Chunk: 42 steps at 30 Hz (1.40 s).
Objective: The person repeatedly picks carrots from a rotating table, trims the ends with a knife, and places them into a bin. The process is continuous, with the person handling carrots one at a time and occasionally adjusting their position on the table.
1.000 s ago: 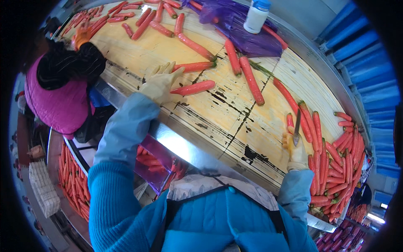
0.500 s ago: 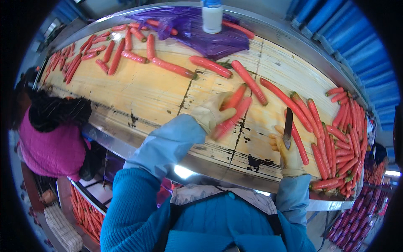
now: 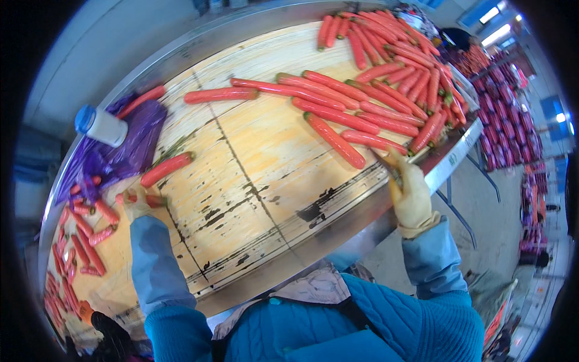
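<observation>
At the left of the worktable, my gloved left hand [image 3: 137,204] is closed around an orange-red carrot [image 3: 158,201] that lies on the boards. Just beyond it rests another carrot [image 3: 167,169], beside some green leaf scraps. My right hand [image 3: 411,190], in a cream rubber glove, is at the table's near right edge with fingers curled on a knife [image 3: 382,159]; only a thin dark part of its blade shows. Next to those fingertips a loose row of carrots [image 3: 335,140] lies across the boards.
A big carrot pile [image 3: 416,60] fills the table's far right corner. At the left stand a white bottle with a blue lid [image 3: 102,125] and a crumpled purple plastic bag [image 3: 142,136]. Another person's orange-gloved hand [image 3: 85,312] is at the lower left. Metal edging [image 3: 338,232] borders the table.
The view has swung round to the right. My left hand has gone from the carrots at mid-table to one at the left. The right hand has turned, knife now pointing at the carrot row.
</observation>
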### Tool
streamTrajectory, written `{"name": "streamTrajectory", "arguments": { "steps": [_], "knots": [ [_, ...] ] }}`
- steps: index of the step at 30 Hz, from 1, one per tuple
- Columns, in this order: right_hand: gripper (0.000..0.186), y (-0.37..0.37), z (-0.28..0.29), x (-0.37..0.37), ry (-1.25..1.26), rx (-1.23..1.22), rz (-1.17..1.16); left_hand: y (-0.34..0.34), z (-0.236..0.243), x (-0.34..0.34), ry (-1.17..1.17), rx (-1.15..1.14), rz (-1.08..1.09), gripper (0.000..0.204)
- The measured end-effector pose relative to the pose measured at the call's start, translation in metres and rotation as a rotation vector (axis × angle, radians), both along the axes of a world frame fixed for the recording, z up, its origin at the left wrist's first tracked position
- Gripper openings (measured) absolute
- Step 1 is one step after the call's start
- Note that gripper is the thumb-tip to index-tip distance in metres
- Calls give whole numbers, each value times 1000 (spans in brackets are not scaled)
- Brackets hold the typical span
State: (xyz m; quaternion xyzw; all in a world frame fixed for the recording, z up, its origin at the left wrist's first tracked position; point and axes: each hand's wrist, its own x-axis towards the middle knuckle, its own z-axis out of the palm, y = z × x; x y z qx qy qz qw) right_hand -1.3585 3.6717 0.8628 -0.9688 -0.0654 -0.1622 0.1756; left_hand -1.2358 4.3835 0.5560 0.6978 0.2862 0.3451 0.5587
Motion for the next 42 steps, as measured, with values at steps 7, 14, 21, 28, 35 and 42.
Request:
{"name": "streamTrajectory", "arguments": {
  "steps": [7, 14, 21, 28, 35, 42],
  "knots": [
    [62, -20, -18, -6, -24, -136, -292, -153, 55, 20, 506, 641, 89, 67],
    [62, -3, -41, -14, -78, -128, -393, -319, 139, -5, 406, 380, -677, 54],
    [69, 21, -43, -22, -272, -2, -320, -408, 138, 1, 100, 240, -1396, 63],
    [72, 32, -45, -29, -257, 71, -269, -362, 104, 3, 123, -179, -1361, 64],
    [69, 48, -54, -42, -210, 63, -213, -333, 147, -24, 163, -21, -1373, 52],
    [53, 36, -56, -80, -174, 31, 275, -358, 186, -95, 195, -14, -1171, 47]
  ]
}}
